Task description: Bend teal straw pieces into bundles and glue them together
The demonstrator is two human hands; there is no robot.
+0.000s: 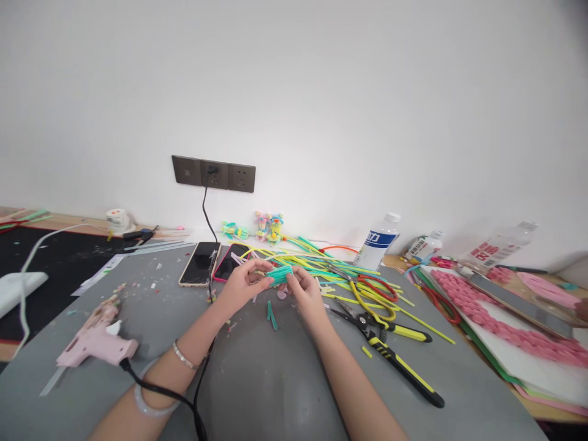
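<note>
A small bundle of teal pipe cleaner pieces [280, 275] is held between my two hands above the grey mat. My left hand [245, 283] pinches its left end with thumb and fingers. At the right end, the fingers of my right hand [303, 288] close on it as well. Just below lie a few loose teal pipe cleaner pieces [272, 315]. Behind my hands spreads a heap of long yellow and teal pipe cleaners [316, 260]. Small pipe cleaner figures [269, 227] stand against the wall.
A pink glue gun [94, 343] lies at left, its black cord passing by my left forearm. Two phones [199, 263] lie behind my left hand. Black-yellow pliers [390, 355] and red-handled scissors [376, 286] are at right. A water bottle [377, 242] leans near the wall.
</note>
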